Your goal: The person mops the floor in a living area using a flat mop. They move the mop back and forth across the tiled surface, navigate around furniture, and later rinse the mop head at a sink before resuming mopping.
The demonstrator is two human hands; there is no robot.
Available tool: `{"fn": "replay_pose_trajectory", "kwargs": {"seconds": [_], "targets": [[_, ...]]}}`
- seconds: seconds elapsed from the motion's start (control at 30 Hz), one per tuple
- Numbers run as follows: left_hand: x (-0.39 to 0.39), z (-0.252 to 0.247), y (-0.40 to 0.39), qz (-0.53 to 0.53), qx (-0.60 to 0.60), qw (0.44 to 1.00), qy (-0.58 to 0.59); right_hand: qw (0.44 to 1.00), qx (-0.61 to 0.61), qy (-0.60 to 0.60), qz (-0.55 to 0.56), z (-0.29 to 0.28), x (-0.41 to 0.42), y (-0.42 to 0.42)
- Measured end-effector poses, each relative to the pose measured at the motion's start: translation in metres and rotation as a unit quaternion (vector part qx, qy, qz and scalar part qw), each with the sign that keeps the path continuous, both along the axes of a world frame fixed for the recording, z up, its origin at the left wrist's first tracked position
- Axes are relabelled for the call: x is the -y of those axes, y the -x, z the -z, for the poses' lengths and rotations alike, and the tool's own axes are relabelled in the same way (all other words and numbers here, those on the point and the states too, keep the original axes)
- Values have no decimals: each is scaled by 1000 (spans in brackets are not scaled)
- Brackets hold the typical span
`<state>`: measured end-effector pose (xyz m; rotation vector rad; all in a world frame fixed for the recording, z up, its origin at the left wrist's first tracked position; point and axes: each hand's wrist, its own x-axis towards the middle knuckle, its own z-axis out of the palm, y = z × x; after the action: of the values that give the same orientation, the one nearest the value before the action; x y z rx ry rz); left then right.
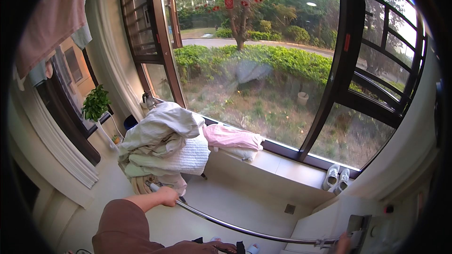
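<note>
My left hand (168, 197) is closed around a metal pole (243, 230) just below its pale grip end. The pole runs across in front of me to the lower right. At its far end is a grey flat head (358, 231), like that of a flat mop, close to a white cabinet-like surface (319, 222). By the joint of pole and head is my right hand (342, 243), blurred and partly hidden, so its fingers cannot be made out. Beyond my left hand a heap of white and beige bedding (166, 144) covers a stand with dark legs.
On the window ledge (282, 167) lie a folded pink cloth (231, 137) and a pair of pale shoes (336, 179). The tiled floor (233, 192) has a square drain (290, 209). A potted plant (96, 103) stands left; pink laundry (53, 17) hangs above.
</note>
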<state>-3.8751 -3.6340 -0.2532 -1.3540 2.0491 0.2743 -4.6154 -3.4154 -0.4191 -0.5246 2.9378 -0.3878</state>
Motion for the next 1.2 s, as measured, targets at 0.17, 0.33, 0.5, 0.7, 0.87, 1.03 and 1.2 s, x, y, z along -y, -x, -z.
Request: {"fn": "replay_pose_trajectory", "kwargs": {"seconds": [0.17,0.33,0.5,0.7,0.87,1.03,1.2], "targets": [[-6,9,-8,9,37,999,-14,998,56,-10,-39,22,5,11],[-7,3,16,1,30,1000,6,977,174,124,23,15,0,45],[-6,-26,19,-37,60,997,9,989,58,133,10,-38,18,-4],[0,-58,18,-57,84,995,8,987,-96,127,21,-95,26,-78],[-16,-59,19,-52,77,996,1,978,-164,125,-25,-126,29,-136],[-30,-48,9,-49,69,996,3,992,-72,105,-10,-164,37,-188],[-30,-40,-11,-53,50,997,11,985,-95,144,-20,-148,30,-169]]}}
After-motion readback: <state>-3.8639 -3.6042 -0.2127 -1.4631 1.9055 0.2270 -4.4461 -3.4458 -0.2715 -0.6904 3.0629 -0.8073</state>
